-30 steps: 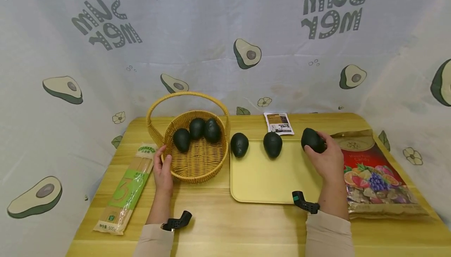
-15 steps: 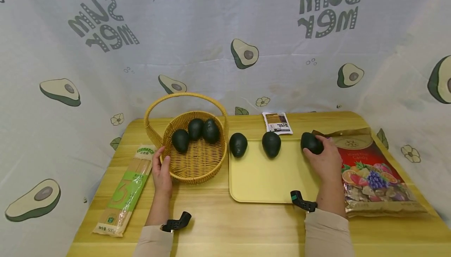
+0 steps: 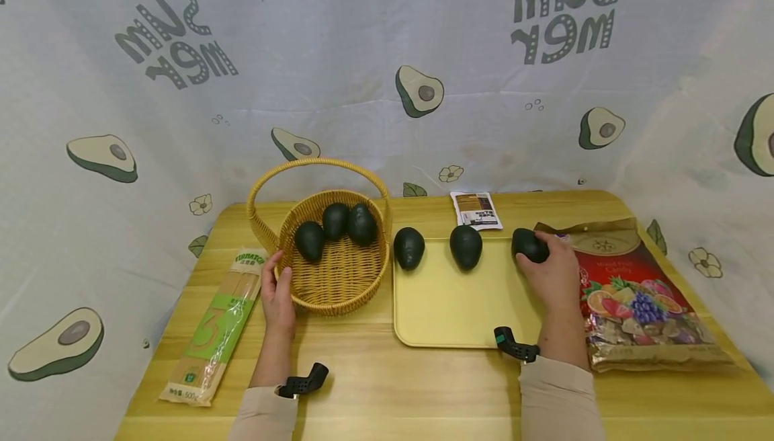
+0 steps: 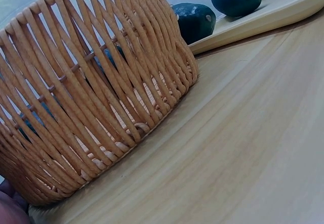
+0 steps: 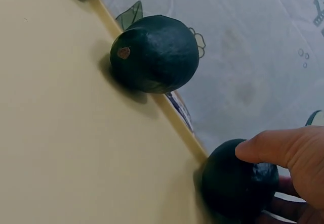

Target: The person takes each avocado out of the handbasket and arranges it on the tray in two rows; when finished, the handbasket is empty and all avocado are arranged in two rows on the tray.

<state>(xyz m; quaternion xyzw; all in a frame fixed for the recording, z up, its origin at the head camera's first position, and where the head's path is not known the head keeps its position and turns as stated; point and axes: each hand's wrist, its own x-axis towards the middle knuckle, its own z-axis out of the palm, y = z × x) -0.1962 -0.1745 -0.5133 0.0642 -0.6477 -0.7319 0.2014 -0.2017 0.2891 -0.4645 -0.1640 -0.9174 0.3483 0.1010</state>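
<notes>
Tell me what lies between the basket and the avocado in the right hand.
A first avocado next to the basket, then a second avocado farther right, both along the far edge of the tray. The head view shows it.

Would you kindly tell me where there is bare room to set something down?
Free: the near part of the yellow tray, below three avocados, and the table between both forearms, before the basket and tray. Crowded: the tray's far edge, and right, around the right hand and candy bag.
</notes>
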